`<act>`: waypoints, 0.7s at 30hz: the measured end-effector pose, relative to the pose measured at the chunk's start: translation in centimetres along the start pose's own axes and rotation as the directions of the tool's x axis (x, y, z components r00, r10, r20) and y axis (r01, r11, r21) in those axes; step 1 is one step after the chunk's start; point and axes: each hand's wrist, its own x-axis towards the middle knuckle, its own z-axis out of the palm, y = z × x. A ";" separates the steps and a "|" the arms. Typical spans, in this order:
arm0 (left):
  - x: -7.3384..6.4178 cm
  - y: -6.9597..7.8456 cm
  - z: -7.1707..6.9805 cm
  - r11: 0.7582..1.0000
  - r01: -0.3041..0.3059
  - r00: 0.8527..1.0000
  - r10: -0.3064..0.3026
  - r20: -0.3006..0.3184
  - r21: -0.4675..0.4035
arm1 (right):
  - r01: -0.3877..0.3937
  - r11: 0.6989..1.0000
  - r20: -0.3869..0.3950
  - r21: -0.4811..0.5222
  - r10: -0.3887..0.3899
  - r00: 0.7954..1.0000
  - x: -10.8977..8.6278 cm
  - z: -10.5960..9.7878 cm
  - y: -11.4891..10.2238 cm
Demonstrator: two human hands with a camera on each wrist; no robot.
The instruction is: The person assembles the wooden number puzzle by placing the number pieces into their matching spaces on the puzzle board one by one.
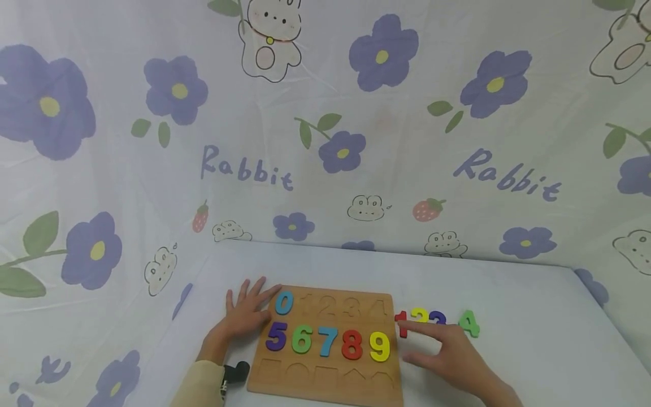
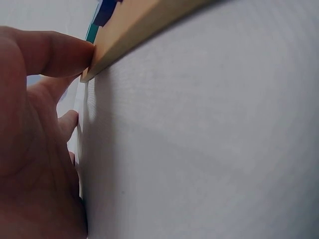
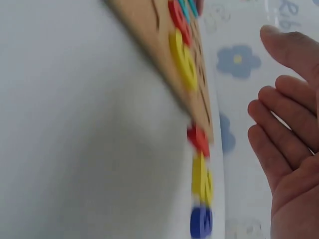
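A wooden number board lies on the table. Its top row bears a light blue 0 beside recesses shaped 1 to 4; coloured 5 to 9 fill the middle row. My left hand rests at the upper left corner, fingers spread, its thumb touching the board's edge. Above the table right of the board, my right hand holds nothing, its fingers apart. Near its index fingertip lies a red 1. A yellow 2 and dark blue 3 are partly hidden behind that finger.
A green 4 lies farther right on the white table. Shape recesses line the board's bottom row. A patterned cloth hangs behind the table. At my left wrist sits a black device.
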 end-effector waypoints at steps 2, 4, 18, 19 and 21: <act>0.1 -0.2 0.2 1.000 0.004 1.000 -0.004 -0.002 0.004 | -0.034 0.999 -0.010 -0.032 0.033 0.999 -0.8 -1.3 1.0; 0.2 -0.4 0.4 1.000 0.009 1.000 -0.009 -0.002 0.010 | -0.061 0.996 -0.018 -0.066 0.060 0.998 -1.6 -2.6 2.0; 0.3 -0.4 0.4 0.999 0.034 0.999 -0.035 0.024 0.034 | -0.130 0.962 -0.066 -0.238 0.118 0.991 -4.6 -9.9 8.5; 0.3 -0.1 0.2 0.999 0.036 0.999 -0.037 0.030 0.034 | -0.129 0.962 -0.067 -0.240 0.116 0.991 -4.6 -10.2 8.8; 0.1 0.4 -0.3 0.999 0.037 0.999 -0.038 0.037 0.032 | -0.140 0.962 -0.060 -0.234 0.130 0.990 -4.7 -10.7 9.5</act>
